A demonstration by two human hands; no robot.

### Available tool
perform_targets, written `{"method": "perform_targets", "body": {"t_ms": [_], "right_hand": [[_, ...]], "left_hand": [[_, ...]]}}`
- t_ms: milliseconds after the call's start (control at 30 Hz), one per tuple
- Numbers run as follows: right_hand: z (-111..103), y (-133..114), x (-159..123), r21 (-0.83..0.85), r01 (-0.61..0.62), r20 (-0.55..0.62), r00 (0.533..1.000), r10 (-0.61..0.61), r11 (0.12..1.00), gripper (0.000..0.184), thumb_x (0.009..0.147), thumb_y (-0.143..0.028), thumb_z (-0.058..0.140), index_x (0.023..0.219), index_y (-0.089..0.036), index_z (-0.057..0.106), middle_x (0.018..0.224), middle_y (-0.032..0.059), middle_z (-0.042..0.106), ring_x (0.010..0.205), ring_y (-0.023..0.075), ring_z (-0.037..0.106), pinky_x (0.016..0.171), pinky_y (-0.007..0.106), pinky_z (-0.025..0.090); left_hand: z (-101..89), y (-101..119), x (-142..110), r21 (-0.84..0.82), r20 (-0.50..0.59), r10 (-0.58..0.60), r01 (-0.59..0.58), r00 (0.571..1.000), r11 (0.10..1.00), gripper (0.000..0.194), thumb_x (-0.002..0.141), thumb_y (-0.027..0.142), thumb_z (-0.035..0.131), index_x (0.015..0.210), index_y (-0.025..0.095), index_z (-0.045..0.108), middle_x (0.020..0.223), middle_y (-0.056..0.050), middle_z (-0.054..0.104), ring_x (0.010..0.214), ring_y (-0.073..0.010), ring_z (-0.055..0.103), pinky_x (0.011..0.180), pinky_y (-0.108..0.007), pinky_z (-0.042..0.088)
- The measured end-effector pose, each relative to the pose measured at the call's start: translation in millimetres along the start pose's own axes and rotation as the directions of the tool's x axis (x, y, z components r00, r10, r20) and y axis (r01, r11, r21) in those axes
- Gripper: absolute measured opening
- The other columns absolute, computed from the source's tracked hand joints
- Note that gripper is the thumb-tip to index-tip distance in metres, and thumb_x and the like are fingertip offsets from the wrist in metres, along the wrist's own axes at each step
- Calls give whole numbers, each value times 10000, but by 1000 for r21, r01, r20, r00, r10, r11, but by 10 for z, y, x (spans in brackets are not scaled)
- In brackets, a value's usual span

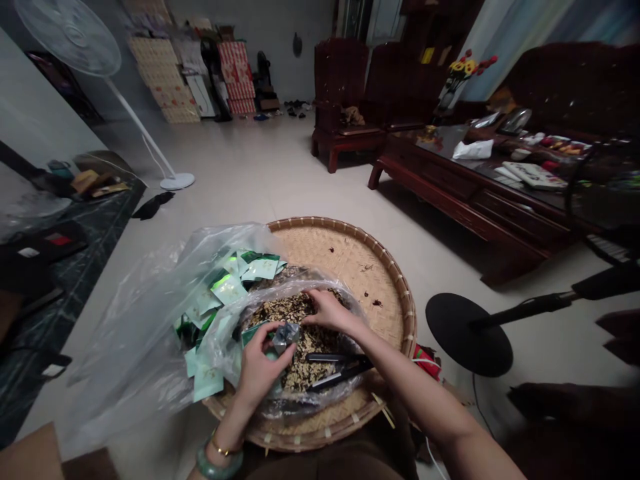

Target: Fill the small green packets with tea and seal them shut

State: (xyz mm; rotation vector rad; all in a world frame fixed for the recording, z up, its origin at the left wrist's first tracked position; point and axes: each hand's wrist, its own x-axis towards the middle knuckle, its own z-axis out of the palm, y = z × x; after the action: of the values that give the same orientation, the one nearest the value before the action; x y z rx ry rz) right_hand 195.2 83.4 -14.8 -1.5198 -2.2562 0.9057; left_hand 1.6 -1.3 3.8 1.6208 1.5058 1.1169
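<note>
"Two hands on the count?"

"Yes. Left hand point(260, 370): fingers curled shut, pinching a crumpled silver foil packet point(286, 337), with a green sachet point(253, 332) edge showing beside it. A jade bangle point(219, 465) and a thin gold bracelet point(223, 445) sit on that wrist."

"Right hand point(330, 313)?"

"Fingers point(313, 317) pressed together, tips down over the loose dried flakes point(305, 363), just beside the packet. Whether they pinch anything, I cannot tell."

"Where do the flakes lie?"

"Inside a clear plastic bag point(353, 320), at the middle of a round bamboo winnowing tray point(360, 267). A black flat-iron-style tool point(340, 370) lies at the bag's 4 o'clock."

"Other stock?"

"Many pale green sachets point(225, 288), heaped in a larger clear plastic bag point(130, 333) at the tray's 9 to 10 o'clock."

"Room, from the wearer?"

"White pedestal fan point(70, 33) at 11 o'clock, stacked cartons point(165, 73) near 12, carved dark-wood armchair point(340, 87) at 1, long wooden coffee table point(450, 180) at 2, black round stand base point(465, 333) at 3."
</note>
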Motion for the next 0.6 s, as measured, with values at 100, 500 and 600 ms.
{"method": "perform_targets", "body": {"t_ms": [100, 500, 600], "right_hand": [[22, 51, 4, 18, -58, 26, 998, 58, 998, 913, 686, -548, 713, 1397, -87, 374, 1415, 244, 405, 1309, 379, 372, 1023, 468, 355], [359, -157, 235, -19, 82, -48, 995, -83, 996, 713, 792, -647, 539, 1317, -166, 496, 1260, 191, 540, 1191, 353, 472, 972, 463, 386], [334, -140, 269, -34, 33, -17, 999, -34, 999, 783, 748, -706, 538, 1334, -188, 487, 1251, 193, 545, 1178, 378, 469, 942, 504, 391]], "left_hand": [[1, -15, -7, -9, 8, -5, 5, 1000, 1000, 302, 674, 315, 673, 936, 175, 623, 930, -58, 699, 860, -213, 675, 730, -312, 567], [11, 12, -18, 19, 17, 40, -40, 999, 999, 285, 679, 305, 669, 931, 178, 625, 938, -64, 695, 872, -221, 668, 735, -326, 564], [9, -21, -24, 43, 24, 48, -49, 999, 998, 289, 685, 304, 676, 941, 183, 620, 943, -61, 691, 869, -216, 665, 759, -335, 558]]}}
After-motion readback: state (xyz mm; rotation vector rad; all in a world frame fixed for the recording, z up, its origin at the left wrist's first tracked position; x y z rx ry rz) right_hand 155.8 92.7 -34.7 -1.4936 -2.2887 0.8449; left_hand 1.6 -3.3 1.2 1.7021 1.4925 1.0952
